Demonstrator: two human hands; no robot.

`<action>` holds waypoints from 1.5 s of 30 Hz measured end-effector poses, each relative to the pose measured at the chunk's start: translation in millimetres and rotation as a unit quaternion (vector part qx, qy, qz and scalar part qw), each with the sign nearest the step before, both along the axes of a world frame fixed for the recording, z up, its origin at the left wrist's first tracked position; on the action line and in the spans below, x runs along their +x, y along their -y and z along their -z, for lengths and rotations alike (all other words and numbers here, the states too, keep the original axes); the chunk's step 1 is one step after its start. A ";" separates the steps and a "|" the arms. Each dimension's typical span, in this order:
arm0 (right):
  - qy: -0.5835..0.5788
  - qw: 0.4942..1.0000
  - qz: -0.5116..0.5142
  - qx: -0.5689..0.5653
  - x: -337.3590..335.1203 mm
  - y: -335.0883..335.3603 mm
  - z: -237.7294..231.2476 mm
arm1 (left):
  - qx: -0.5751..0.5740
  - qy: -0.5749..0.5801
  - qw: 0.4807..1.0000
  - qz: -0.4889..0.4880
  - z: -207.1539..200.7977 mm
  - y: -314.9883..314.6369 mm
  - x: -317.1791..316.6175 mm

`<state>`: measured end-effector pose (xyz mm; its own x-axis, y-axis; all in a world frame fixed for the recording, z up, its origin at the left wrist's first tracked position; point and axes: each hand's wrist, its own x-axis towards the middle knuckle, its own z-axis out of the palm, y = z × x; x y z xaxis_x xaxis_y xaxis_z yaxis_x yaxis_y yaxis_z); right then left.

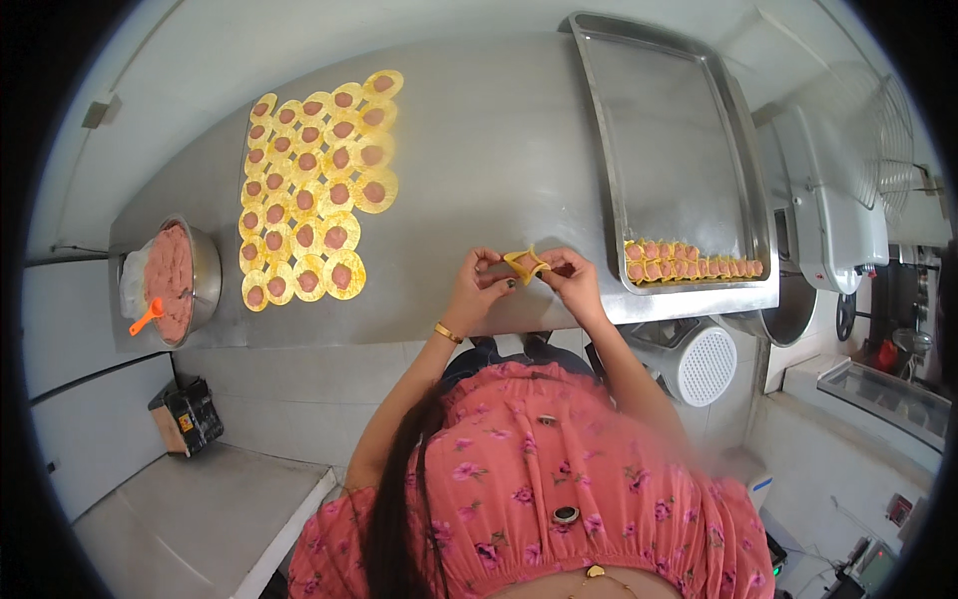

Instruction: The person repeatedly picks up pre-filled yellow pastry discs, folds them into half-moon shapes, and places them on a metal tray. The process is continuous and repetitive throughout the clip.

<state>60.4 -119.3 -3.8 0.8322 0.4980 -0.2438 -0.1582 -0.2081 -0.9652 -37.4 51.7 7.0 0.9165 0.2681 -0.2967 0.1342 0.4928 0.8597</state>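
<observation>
A small dumpling (523,263) in a yellow wrapper, its pink filling showing at the open top, is held up between my two hands near the table's front edge. My left hand (483,287) has its curled fingers and thumb at the dumpling's left side. On the other side, my right hand (576,281) pinches the wrapper between thumb and fingers. To the left, several round yellow wrappers (344,278) lie in overlapping rows, each with a lump of pink filling (310,281). Finished open-topped dumplings (654,270) stand packed in rows along the near end of a metal tray (611,180).
A steel bowl (208,272) of pink minced filling (168,270) with an orange spoon (147,315) sits at the table's left end. Right of the tray stand a white machine (833,200) and a wire-guarded fan (883,150). Below the table's edge is a stool (705,365) with a perforated seat.
</observation>
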 end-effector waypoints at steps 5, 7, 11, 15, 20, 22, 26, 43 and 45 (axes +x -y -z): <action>0.100 0.988 -0.057 -0.103 1.0 -5.4 0.6 | 0.216 -0.065 0.974 0.003 17.0 5.3 7.2; 0.164 0.978 -0.087 -0.095 0.3 -0.7 -5.5 | 0.306 -0.057 0.950 0.023 18.4 4.7 6.0; 0.209 0.966 -0.116 -0.098 -5.2 5.1 -13.2 | 0.403 -0.058 0.911 0.065 15.7 2.5 5.0; 0.244 0.959 -0.105 -0.096 -6.4 0.2 -11.8 | 0.425 0.018 0.904 0.044 13.3 5.0 9.9; 0.264 0.951 -0.122 -0.106 2.1 -2.5 -9.6 | 0.459 -0.014 0.884 0.090 5.1 8.1 10.6; 0.275 0.944 -0.133 -0.125 4.7 -2.2 -9.6 | 0.421 -0.035 0.902 0.092 1.7 10.6 12.2; 0.290 0.943 -0.121 -0.109 2.0 -1.0 -9.7 | 0.435 -0.042 0.894 0.097 -0.2 11.6 14.9; 0.236 0.959 -0.063 -0.144 -11.9 1.7 -13.0 | 0.447 0.032 0.868 0.216 -0.8 -7.2 27.5; 0.233 0.960 -0.077 -0.136 -12.5 -0.7 -13.1 | 0.473 0.035 0.848 0.238 0.6 -7.9 30.1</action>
<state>48.0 -118.6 9.3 0.8045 0.5939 -0.0016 0.3297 -0.4488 -0.8306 -7.2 59.6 6.4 0.9941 -0.0496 -0.0965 0.0571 -0.5170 0.8541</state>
